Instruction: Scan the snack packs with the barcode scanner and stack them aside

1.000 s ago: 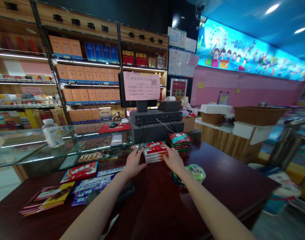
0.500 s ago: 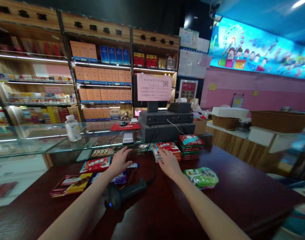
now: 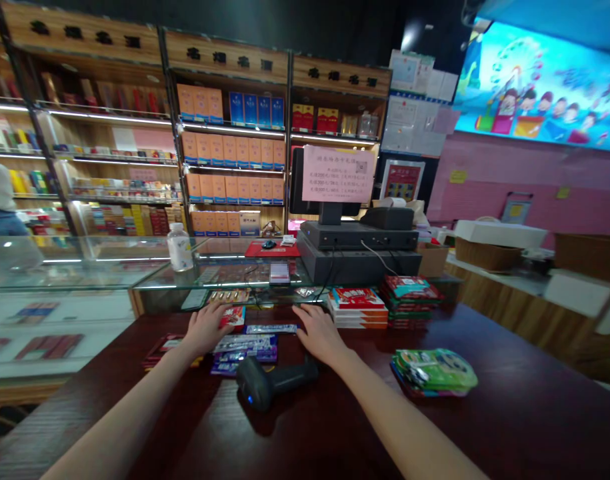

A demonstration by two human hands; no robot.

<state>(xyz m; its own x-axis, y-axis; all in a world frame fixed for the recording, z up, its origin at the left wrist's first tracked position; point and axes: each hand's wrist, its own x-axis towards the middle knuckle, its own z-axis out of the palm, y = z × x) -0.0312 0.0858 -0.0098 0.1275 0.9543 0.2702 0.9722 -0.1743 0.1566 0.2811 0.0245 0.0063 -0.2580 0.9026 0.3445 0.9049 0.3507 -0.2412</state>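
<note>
My left hand lies with fingers spread over the left part of a red-and-white packet; whether it presses on it I cannot tell. My right hand is open, its fingertips near the right end of a thin blue-white packet, left of the stack of red-and-white boxes. Purple packets lie between my hands. A black scanner rests below them on the dark table. Partly behind my left wrist are dark red and yellow packets.
Green packets lie to the right, with a stack of dark red packets behind. A glass counter holds a white bottle and a phone. The monitor stands behind. At far left is a person.
The view has turned left. My left hand has moved left onto the red-and-white packet. My right hand has moved left, away from the box stack. A person has come into view.
</note>
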